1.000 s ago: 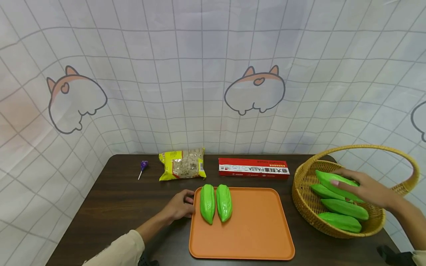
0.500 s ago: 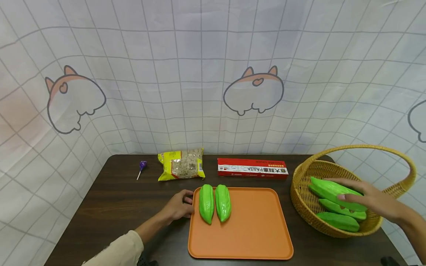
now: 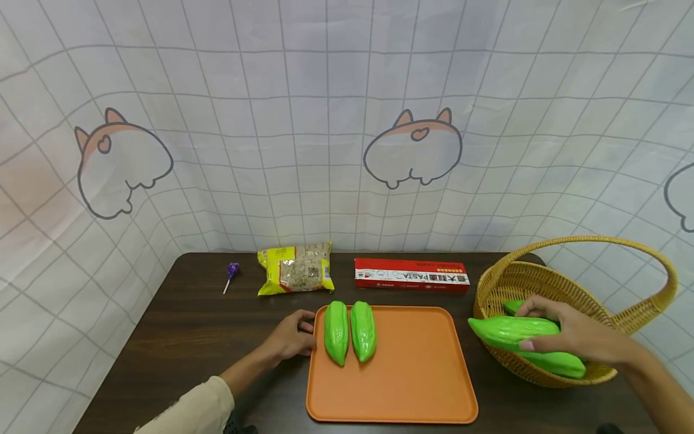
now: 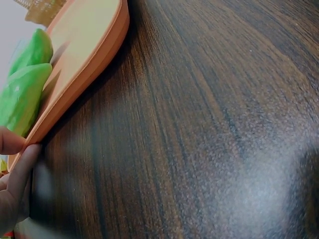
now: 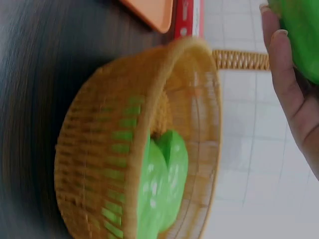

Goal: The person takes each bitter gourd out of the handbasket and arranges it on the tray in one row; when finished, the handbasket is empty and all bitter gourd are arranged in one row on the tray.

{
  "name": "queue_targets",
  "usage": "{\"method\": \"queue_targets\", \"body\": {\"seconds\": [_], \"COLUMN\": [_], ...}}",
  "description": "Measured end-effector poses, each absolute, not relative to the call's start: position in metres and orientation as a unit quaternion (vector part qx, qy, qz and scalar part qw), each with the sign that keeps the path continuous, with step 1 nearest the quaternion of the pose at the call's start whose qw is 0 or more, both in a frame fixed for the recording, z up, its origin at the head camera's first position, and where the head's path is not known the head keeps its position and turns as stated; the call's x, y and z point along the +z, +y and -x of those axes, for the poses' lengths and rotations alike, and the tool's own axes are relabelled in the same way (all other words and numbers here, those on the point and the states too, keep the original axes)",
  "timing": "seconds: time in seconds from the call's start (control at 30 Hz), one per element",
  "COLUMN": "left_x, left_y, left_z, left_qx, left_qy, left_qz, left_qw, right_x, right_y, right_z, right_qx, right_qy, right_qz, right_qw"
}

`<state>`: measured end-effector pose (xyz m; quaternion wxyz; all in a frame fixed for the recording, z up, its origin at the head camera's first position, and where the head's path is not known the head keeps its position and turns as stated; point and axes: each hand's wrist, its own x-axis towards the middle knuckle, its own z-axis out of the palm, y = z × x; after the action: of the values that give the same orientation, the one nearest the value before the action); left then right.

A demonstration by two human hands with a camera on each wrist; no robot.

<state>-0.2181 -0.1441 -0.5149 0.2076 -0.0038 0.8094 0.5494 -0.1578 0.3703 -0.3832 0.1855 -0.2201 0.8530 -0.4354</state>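
In the head view my right hand (image 3: 577,334) grips a long, glossy green vegetable (image 3: 509,331) with a pointed end. It is raised over the left rim of the wicker basket (image 3: 506,361), its tip jutting out toward the tray. More green vegetables (image 5: 157,184) of that kind lie inside the basket. My left hand (image 3: 293,334) pinches the left rim of the orange tray (image 3: 412,374), thumb on top and fingers against its outer side in the left wrist view. Two similar green vegetables (image 3: 364,331) lie side by side at the tray's left end.
Behind the tray lie a yellow-edged clear bag of grain-like food (image 3: 298,268) and a red pasta box (image 3: 412,275). A purple lollipop (image 3: 232,269) is at the back left of the dark wooden table (image 3: 179,337). The basket's tall handle (image 3: 591,241) arches over its back side.
My right hand has lifted the green vegetable out of the basket's middle and carried it left, to the rim nearest the tray. The left hand stays at the tray's edge.
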Motion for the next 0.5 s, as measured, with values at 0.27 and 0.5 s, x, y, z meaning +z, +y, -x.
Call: {"method": "queue_targets", "body": {"seconds": [0.27,0.5], "left_x": [-0.516,-0.516], "left_y": [-0.144,-0.143], "left_z": [0.219,0.219], "left_qx": [0.549,0.548], "left_qy": [0.809,0.809], "left_qz": [0.006,0.006], "left_qw": [0.209,0.212], "right_x": [-0.395,-0.401], "right_y": [0.342,0.319], "right_z": [0.164,0.169], "right_qx": [-0.445,-0.439], "right_qy": [0.848,0.867], "right_qz": [0.263,0.2], "right_qw": [0.116,0.127]}}
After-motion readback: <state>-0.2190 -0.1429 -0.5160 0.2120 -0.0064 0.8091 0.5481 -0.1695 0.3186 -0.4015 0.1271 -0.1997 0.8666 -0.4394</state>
